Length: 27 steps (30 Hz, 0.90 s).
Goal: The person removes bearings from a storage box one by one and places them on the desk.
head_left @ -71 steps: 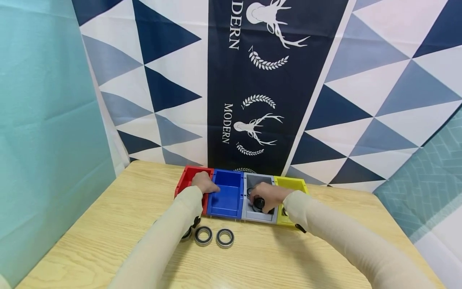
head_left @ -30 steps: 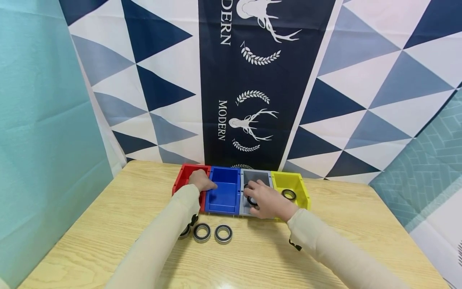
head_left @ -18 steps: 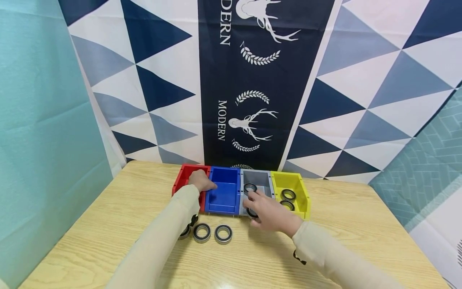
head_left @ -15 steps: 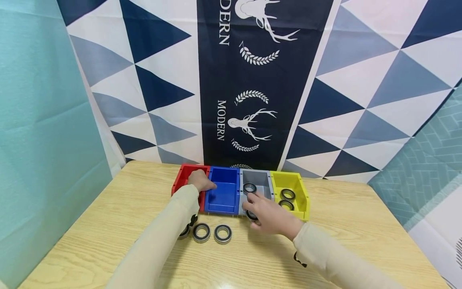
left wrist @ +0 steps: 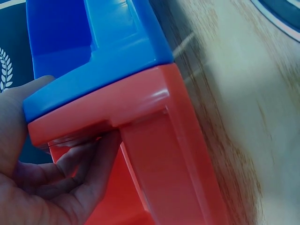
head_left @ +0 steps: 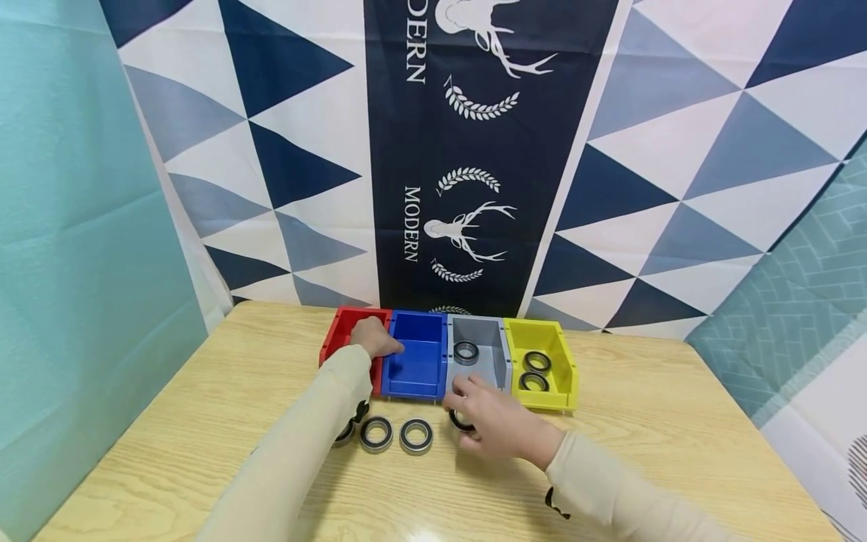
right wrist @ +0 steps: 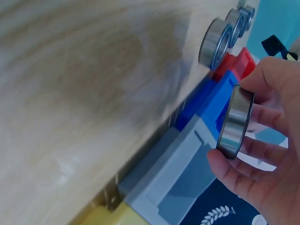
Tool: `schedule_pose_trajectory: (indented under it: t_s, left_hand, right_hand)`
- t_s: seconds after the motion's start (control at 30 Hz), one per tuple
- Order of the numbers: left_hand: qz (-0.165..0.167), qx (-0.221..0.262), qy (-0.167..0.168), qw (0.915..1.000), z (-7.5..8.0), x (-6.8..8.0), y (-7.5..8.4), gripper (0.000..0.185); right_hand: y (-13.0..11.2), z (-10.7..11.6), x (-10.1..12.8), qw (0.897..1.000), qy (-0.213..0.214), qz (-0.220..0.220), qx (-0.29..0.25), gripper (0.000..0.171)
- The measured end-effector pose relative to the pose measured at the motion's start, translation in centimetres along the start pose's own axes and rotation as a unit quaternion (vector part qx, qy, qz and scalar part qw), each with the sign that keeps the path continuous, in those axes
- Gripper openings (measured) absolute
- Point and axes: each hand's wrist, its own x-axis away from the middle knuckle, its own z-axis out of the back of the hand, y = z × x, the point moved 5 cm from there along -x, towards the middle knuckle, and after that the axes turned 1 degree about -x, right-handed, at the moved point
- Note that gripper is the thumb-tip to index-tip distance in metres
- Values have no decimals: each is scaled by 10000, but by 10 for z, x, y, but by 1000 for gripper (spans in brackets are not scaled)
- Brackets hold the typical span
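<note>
Right hand (head_left: 497, 430) pinching black-and-steel ring bearing (right wrist: 236, 121) between thumb and curled fingers, carrying it just in front of grey plastic bin (head_left: 482, 360), low over wooden table (head_left: 203, 421).

Left hand (head_left: 375, 340) gripping wall between red plastic bin (head_left: 339, 335) and blue plastic bin (head_left: 416, 361), fingers curled inside red one.

Progress, judged: three identical bearings lying in row on table (head_left: 416, 436). One remaining in grey bin (head_left: 466, 352), two in yellow plastic bin (head_left: 535, 361). Unloading seems about half done.
</note>
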Motion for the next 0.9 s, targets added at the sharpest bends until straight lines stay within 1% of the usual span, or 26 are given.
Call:
schedule_pose_trajectory:
  t_s: [0.27,0.53,0.9]
  left_hand:
    - [-15,-122,24,9999,1,1,1,40]
    - [-19,-59,24,10000,-1,0,-1,40]
    - [-64,26,34,10000,-1,0,-1,40]
  right_hand:
    - [-10,-12,1,9992,-98,-23,-379,34]
    - [-11,-26,3,9976,-197,-12,-662,35]
    - [-10,-35,0,9961,-389,-237,-762,36]
